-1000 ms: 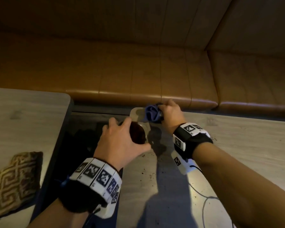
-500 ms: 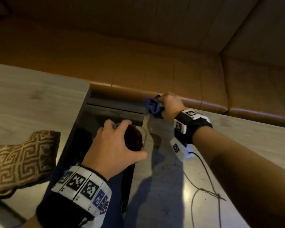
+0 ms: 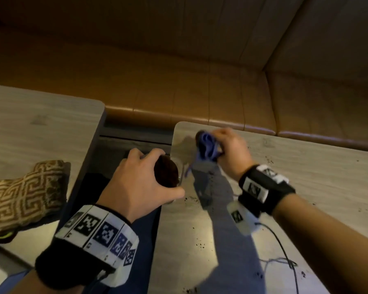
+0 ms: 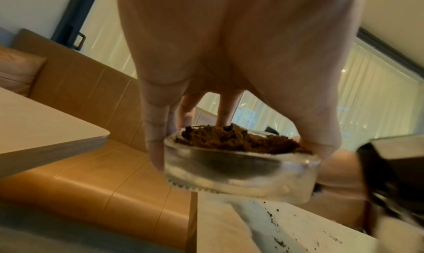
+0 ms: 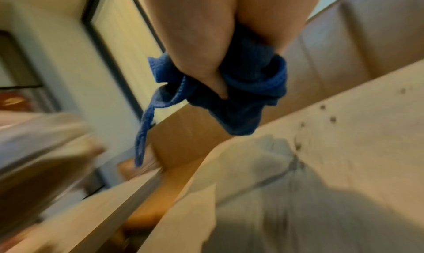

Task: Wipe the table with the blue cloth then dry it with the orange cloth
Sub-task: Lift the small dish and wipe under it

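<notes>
Cloth point(image 3: 207, 147), blue and bunched, sits clenched in the right hand point(image 3: 232, 149) above the table's point(image 3: 306, 177) far left corner, a strip dangling. Dark crumbs point(image 3: 197, 200) dot the tabletop. The left hand point(image 3: 136, 183) grips a glass dish point(image 4: 241, 168) of brown powder by its rim, at the table's left edge.

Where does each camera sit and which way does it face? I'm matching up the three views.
Head: worn on the head, looks forward and down at the table; both hands and forearms show.
Left wrist: looks along the left hand at the glass dish it holds.
Right wrist: looks along the right hand gripping the blue cloth.
All three show the speckled table and the brown bench.
</notes>
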The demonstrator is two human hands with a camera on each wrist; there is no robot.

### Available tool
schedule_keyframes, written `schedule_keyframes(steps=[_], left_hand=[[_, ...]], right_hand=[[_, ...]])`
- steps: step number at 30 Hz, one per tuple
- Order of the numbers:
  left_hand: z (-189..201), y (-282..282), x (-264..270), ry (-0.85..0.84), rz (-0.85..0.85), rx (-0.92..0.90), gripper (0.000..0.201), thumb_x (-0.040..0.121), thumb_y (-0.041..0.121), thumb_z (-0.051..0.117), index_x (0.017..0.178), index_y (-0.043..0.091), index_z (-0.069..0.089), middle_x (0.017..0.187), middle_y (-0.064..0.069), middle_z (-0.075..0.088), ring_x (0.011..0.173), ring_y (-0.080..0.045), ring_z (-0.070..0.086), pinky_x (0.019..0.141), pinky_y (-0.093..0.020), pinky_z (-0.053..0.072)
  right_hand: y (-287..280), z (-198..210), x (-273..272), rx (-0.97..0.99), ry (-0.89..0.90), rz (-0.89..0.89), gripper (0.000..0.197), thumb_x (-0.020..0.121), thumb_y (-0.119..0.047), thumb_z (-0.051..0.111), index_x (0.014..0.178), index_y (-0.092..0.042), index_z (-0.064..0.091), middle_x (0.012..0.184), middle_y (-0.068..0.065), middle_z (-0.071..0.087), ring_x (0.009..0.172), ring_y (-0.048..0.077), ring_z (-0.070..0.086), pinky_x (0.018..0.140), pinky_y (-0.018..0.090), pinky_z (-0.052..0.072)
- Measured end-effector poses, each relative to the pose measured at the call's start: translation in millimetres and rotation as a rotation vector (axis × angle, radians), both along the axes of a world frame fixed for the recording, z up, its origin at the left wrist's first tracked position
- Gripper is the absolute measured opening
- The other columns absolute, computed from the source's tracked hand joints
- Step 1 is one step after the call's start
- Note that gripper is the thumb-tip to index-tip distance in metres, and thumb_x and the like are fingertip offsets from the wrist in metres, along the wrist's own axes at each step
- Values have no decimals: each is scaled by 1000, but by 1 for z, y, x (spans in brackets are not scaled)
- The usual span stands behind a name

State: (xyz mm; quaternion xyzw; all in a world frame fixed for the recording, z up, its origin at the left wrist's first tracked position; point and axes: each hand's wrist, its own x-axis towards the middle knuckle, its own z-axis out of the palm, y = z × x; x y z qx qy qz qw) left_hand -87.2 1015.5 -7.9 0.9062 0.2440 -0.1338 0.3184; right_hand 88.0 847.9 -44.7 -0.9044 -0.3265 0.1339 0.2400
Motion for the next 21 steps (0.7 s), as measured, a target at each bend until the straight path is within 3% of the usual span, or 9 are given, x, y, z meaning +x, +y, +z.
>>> schedule_keyframes(steps=[3,6,9,14,17,21], left_hand=[[-4,-2,16,-4,0,-4,86,60,70,76,132,51,33,121,7,36,117,-17,42,90,-31,38],[-13,-8,30,-1,-3,-7,85,60,69,77,131,53,33,118,10,35,116,-15,40,90,-31,36],[-20,-9,43,14,9,-19,85,59,69,79,131,52,36,119,9,37,118,-17,41,92,-34,39],[-17,-3,79,55,-32,-11,89,61,71,76,137,45,37,123,4,38,121,-22,44,99,-40,43],[-19,-4,103,58,-70,23,88,62,74,73,137,43,38,123,3,39,119,-23,46,98,-43,48],[-30,-16,142,52,-120,101,84,66,72,73,135,35,43,127,-4,41,118,-30,48,97,-44,49]], right_hand=[[17,0,66,-219,-103,-98,39,83,0,60,120,-12,62,117,12,56,106,30,55,86,29,41],[26,-15,75,-465,21,2,44,85,-3,59,126,-18,57,124,11,58,111,31,57,87,33,46],[11,-23,41,-411,1,107,51,82,-6,65,129,-20,54,127,11,56,117,30,52,99,38,45],[-40,-23,-45,-282,109,216,51,82,-17,68,131,-22,55,132,5,49,122,27,45,103,36,42],[-57,-26,-69,-320,86,279,55,82,-21,68,134,-28,50,135,0,48,119,24,44,97,33,42],[-56,-30,-69,-278,65,257,51,80,-21,71,128,-29,56,128,-1,54,114,25,48,91,33,44]])
